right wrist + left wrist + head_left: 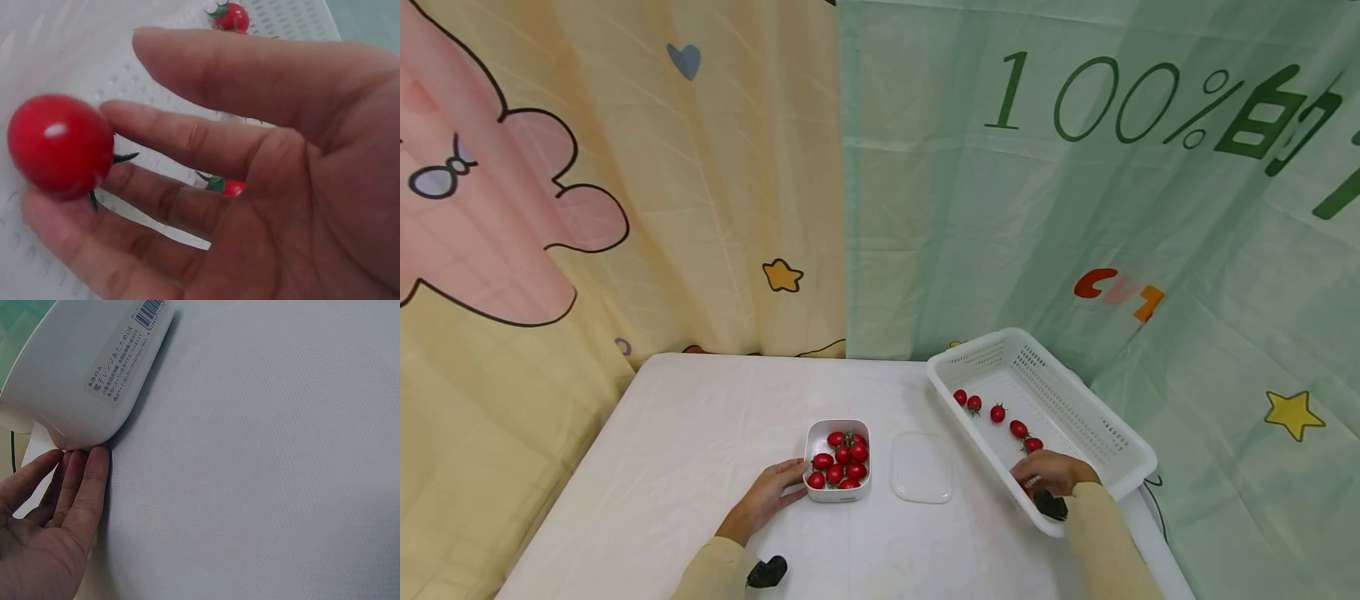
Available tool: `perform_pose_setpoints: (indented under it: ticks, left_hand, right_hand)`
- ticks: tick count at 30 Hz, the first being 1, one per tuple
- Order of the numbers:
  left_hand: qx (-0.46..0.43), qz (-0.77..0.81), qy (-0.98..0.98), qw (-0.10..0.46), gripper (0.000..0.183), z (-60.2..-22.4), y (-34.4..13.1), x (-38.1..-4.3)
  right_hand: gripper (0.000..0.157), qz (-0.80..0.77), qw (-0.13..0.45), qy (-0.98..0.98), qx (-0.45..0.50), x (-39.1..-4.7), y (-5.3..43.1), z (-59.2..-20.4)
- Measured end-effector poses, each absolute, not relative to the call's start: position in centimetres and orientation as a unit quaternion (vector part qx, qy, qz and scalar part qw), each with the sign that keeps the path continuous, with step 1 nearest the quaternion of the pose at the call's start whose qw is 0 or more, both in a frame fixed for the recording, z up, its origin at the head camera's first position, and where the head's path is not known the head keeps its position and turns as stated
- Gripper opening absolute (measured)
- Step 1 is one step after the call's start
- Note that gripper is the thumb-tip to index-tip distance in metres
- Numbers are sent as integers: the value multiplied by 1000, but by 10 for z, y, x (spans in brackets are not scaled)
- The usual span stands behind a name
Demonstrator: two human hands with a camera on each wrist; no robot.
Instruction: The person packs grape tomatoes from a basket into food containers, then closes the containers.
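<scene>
A white food container (pixel 838 493) holds several cherry tomatoes (pixel 842 455), some with green stems. My left hand (pixel 775 492) touches its left side; the left wrist view shows the fingertips (pixel 97 459) against the container's lower edge. Over on the right, my right hand (pixel 1051 471) reaches into a white perforated basket (pixel 1093 417). In the right wrist view, a cherry tomato (pixel 61 147) lies at the fingertips of that hand, with the thumb (pixel 187 65) apart from it. More cherry tomatoes (pixel 997 413) lie along the left part of the basket floor.
A clear, flat lid (pixel 921 468) lies on the white tablecloth (pixel 722 408) between container and basket. The basket stands slanted at the right edge of the table. Printed curtains (pixel 925 208) hang behind the table and to its sides.
</scene>
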State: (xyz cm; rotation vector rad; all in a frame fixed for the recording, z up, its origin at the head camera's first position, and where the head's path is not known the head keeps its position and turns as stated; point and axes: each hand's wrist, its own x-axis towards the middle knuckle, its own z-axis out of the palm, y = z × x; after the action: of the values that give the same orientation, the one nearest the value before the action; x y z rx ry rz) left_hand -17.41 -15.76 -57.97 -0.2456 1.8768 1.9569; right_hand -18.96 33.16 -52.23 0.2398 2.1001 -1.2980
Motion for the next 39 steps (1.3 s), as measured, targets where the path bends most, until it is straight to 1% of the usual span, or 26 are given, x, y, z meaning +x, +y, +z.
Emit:
perform_pose_setpoints:
  ticks: [2, 7, 11, 15, 24, 33, 39]
  left_hand:
    - [-87, 702, 676, 207, 56, -580, -158, -174]
    - [-80, 702, 677, 207, 57, -580, -158, -173]
    - [-78, 703, 676, 208, 57, -580, -158, -173]
    - [-78, 703, 675, 209, 56, -580, -158, -173]
    - [-79, 701, 678, 206, 57, -580, -157, -173]
    - [-83, 702, 677, 206, 54, -582, -157, -173]
    - [-88, 702, 676, 204, 53, -581, -157, -174]
  right_hand:
    - [21, -517, 331, 786, 70, -190, 332, -523]
    - [27, -532, 351, 770, 16, -194, 334, -523]
    - [26, -544, 368, 753, -31, -199, 334, -522]
    - [25, -554, 369, 745, -45, -201, 332, -520]
    - [32, -563, 326, 758, -43, -203, 325, -508]
    - [34, -543, 276, 791, -58, -204, 318, -498]
    - [35, -530, 237, 813, -49, -205, 312, -492]
